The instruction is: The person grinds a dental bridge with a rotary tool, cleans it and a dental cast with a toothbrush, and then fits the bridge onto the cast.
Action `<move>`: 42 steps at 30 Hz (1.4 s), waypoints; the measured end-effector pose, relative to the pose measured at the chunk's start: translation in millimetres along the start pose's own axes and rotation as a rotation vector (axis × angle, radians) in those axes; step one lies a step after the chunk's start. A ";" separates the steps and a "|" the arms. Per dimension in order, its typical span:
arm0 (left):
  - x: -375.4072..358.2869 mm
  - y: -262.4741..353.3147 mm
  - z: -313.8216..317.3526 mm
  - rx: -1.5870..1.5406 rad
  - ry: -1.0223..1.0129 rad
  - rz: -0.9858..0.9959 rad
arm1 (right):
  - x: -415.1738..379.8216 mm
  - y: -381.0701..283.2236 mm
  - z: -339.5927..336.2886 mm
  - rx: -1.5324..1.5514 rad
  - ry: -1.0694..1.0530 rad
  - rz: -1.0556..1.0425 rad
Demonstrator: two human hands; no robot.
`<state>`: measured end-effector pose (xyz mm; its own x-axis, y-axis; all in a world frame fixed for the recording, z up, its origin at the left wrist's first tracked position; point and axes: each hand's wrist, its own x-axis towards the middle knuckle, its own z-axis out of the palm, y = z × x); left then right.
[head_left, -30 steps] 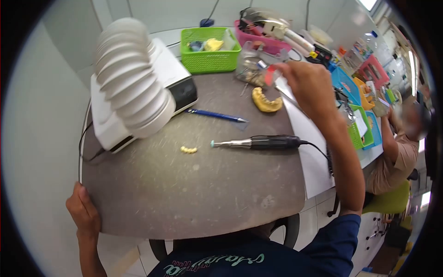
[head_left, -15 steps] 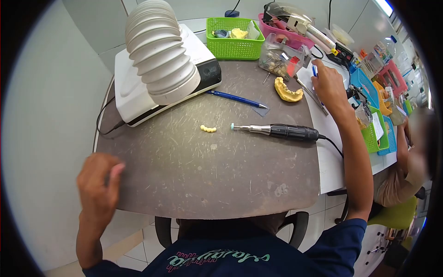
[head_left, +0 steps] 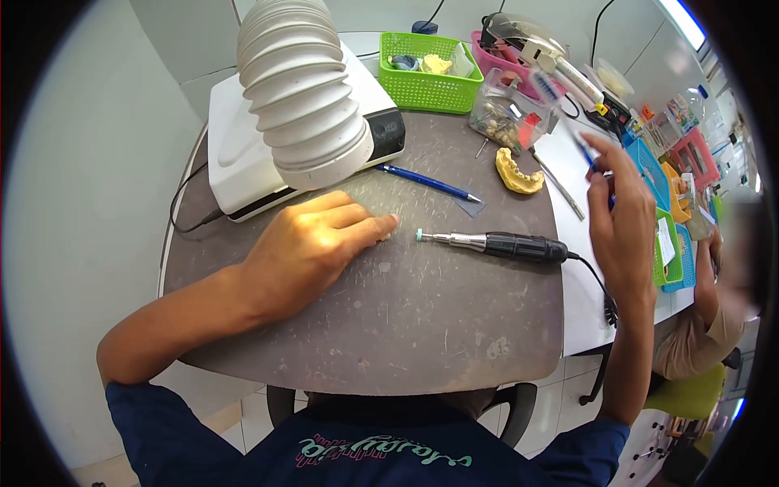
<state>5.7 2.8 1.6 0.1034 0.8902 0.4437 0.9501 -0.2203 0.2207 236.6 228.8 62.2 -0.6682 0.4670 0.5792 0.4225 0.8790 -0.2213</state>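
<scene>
The left hand [head_left: 312,243] bends over a small pale piece [head_left: 385,237] on the table [head_left: 454,325], probably for picking it up; whether it grips, I cannot tell. The right hand [head_left: 623,215] holds a blue brush [head_left: 587,154]. The next move calls for a gentle pinch.

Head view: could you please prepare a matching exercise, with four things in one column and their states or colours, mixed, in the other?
Things
1. Left hand
2. Right hand
3. Handpiece
4. Dental model

States or colours
A. Yellow, horseshoe-shaped
B. Holding a slim blue tool, blurred
C. Black and silver, with a cord at one end
D. Fingertips at a small pale piece, mostly hidden

Pairs: 1-D, 2-B, 3-C, 4-A
</scene>
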 end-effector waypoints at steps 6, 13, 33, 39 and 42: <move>13.8 12.1 -7.6 -0.636 -0.018 -0.505 | -3.6 -38.4 6.0 0.265 -0.151 -0.147; 9.9 -9.5 4.4 -1.539 0.060 -0.804 | 1.8 -44.0 33.1 0.391 -0.377 -0.251; 8.3 -9.5 -3.9 -1.646 0.008 -0.875 | 5.8 -39.4 30.9 0.154 -0.402 -0.288; 1.9 -12.2 3.2 -1.646 0.039 -0.835 | 6.5 -43.3 36.5 0.189 -0.429 -0.354; 3.5 -12.7 1.5 -1.624 0.004 -0.813 | 5.6 -43.9 26.4 0.137 -0.321 -0.269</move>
<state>-5.5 9.3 -1.0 -0.1917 0.9622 -0.1935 -0.4413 0.0916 0.8927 198.1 195.4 54.4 -0.9089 0.2067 0.3622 0.1362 0.9680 -0.2106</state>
